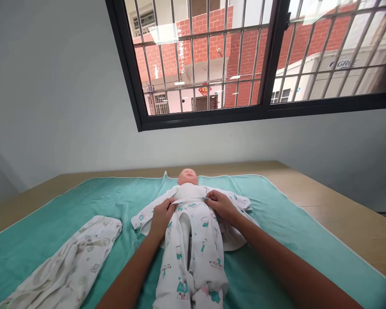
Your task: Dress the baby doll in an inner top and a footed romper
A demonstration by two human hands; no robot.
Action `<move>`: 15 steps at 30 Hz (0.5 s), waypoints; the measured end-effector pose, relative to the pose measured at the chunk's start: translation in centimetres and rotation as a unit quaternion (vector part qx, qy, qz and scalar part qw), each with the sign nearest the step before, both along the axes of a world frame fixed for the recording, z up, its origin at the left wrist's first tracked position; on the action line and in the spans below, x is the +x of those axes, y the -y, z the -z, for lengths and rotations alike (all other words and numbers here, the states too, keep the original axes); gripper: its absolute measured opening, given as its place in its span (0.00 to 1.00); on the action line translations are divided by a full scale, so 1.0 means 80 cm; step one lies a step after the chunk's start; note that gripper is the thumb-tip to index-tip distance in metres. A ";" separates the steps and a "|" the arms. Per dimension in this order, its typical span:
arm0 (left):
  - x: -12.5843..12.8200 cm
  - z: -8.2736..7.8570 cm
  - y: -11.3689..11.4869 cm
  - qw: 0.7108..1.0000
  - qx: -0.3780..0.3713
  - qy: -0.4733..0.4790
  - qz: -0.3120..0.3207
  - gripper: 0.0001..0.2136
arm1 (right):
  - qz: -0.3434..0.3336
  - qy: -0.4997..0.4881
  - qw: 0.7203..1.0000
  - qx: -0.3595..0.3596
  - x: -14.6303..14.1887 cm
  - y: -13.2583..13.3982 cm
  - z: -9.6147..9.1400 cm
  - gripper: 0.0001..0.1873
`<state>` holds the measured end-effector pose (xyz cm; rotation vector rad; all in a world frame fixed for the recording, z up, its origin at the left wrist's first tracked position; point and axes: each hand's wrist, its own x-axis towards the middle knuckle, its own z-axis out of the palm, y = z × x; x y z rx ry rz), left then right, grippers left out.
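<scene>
A baby doll (pixel 188 177) lies on its back, head toward the wall. White printed baby pants (pixel 203 234) with teal and pink figures cover its lower body, with a gap between the legs. My left hand (pixel 163 215) is closed on the waistband at the left side. At the right side of the waistband, my right hand (pixel 221 204) pinches the edge. A white printed baby shirt (pixel 148 212) lies spread under the doll, its sleeves out to both sides. White cloth covers the doll's chest.
A teal blanket (pixel 116 195) is spread over the wooden table (pixel 337 210). Another piece of printed white baby clothing (pixel 73 262) lies at the left. Behind the table are a wall and a barred window (pixel 206 118) with a dark frame.
</scene>
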<state>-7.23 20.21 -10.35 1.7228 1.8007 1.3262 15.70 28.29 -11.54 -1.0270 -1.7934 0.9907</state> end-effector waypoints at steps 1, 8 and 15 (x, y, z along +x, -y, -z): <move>0.000 0.004 -0.001 0.999 -0.008 0.037 -0.006 0.12 | -0.001 -0.011 1.000 -0.007 -0.002 -0.002 0.003 0.08; -0.008 0.006 0.012 0.953 -0.080 0.278 0.091 0.17 | -0.064 -0.077 0.994 -0.038 0.006 0.006 0.012 0.16; -0.028 0.010 0.016 0.911 -0.144 0.340 0.185 0.15 | -0.165 -0.132 0.956 -0.202 0.033 0.006 0.007 0.20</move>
